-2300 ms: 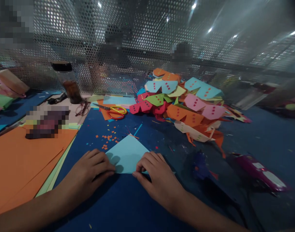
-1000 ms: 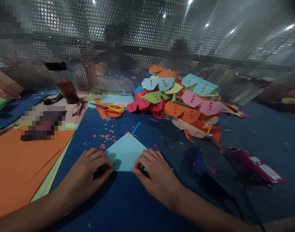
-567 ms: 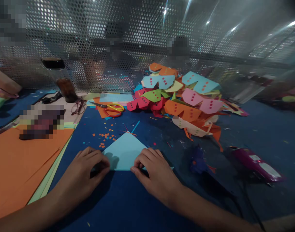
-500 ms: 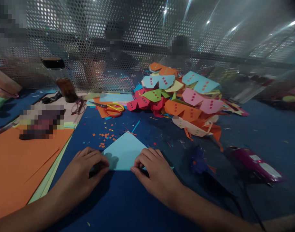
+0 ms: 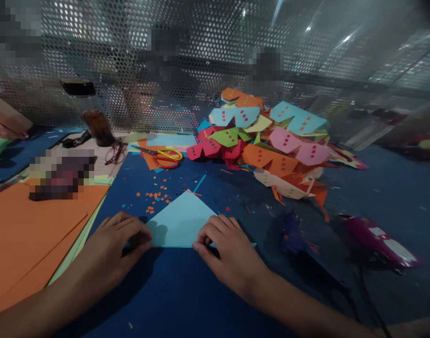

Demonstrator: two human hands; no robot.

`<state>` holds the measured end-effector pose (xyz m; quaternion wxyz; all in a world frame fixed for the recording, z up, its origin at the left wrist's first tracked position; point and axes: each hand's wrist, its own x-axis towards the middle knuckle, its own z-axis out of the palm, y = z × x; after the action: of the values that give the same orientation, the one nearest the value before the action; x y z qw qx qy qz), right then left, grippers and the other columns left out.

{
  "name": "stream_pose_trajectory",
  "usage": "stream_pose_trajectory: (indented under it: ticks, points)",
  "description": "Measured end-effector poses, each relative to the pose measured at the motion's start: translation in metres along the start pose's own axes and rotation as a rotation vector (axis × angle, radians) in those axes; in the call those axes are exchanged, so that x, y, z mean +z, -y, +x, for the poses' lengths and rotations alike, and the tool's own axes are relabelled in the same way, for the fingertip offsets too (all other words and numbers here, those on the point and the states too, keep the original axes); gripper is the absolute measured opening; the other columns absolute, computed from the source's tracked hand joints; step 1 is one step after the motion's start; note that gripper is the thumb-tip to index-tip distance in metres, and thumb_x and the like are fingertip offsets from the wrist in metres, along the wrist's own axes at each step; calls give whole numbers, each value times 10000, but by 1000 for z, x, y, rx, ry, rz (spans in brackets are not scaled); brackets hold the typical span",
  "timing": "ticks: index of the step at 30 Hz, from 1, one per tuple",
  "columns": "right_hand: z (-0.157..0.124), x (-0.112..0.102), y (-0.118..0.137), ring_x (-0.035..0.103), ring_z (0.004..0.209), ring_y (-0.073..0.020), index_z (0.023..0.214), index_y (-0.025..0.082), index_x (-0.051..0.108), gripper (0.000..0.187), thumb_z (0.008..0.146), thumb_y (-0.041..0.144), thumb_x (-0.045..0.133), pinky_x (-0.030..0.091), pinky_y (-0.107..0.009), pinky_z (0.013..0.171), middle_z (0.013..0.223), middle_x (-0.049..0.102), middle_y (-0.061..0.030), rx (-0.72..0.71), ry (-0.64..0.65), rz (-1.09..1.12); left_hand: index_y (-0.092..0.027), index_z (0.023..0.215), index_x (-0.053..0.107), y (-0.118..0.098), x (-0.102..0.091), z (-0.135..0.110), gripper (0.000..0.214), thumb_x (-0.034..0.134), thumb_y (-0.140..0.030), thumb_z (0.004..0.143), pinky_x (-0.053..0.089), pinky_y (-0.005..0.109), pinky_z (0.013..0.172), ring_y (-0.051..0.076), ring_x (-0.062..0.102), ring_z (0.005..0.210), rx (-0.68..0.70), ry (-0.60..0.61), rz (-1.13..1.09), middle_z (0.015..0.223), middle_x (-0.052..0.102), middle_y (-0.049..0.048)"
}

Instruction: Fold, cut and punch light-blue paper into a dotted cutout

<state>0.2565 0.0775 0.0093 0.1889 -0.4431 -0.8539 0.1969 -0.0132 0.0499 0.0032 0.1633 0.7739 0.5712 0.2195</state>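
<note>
The person is pressing a light blue paper triangle [image 5: 180,223] flat on the blue worktop [image 5: 187,291], its point aiming away from them and its long folded edge lying nearest their body. The left hand [image 5: 112,244] is resting on the left corner of that edge with fingers curled down and thumb tip against the paper; the right hand [image 5: 229,249] is bearing on the right corner, fingertips bent onto the sheet. The hands are apart, one at each end, neither gripping, both flattening.

To crease well, the person is best keeping one hand as an anchor while the other is sliding outward along the fold, so the layers are not creeping out of line. Pressure from the fingertip pads or a nail is giving a sharper line than the palm. Whether the two layers are meeting exactly at the far tip is hard to judge in this dim view.

Small orange paper scraps [image 5: 155,199] are lying just beyond the triangle, near enough to slip under it and dent the fold. Farther back are sitting yellow-handled scissors [image 5: 164,157] and a heap of folded coloured pieces [image 5: 267,145]; orange sheets [image 5: 32,234] are lying to the left.
</note>
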Motion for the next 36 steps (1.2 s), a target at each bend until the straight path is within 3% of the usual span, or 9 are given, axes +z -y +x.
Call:
stream_pose_trajectory:
  ticks: [19, 28, 36]
  points:
    - [-1, 0, -1, 565, 876, -192, 825, 204, 619, 109, 913, 200, 684, 340, -354, 814, 897, 660, 2, -10, 4, -7, -261, 841, 702, 14, -17, 2, 140, 630, -381, 842, 514, 361, 756, 240, 643, 841, -104, 128, 42, 900, 702, 36]
    - [-1, -1, 0, 566, 882, -193, 829, 208, 623, 106, 919, 199, 677, 348, -360, 822, 900, 661, 2, -6, 15, -24, -257, 834, 678, 22, -22, -4, 115, 588, -319, 871, 503, 311, 645, 205, 625, 729, -17, 59, 84, 828, 678, 14]
    - [1, -1, -1, 571, 891, -199, 824, 206, 621, 116, 921, 218, 685, 351, -362, 820, 908, 666, -7, -1, 31, -33, -288, 762, 692, 25, -33, 2, 104, 612, -307, 825, 512, 330, 660, 223, 647, 736, -28, 141, 26, 786, 683, 12]
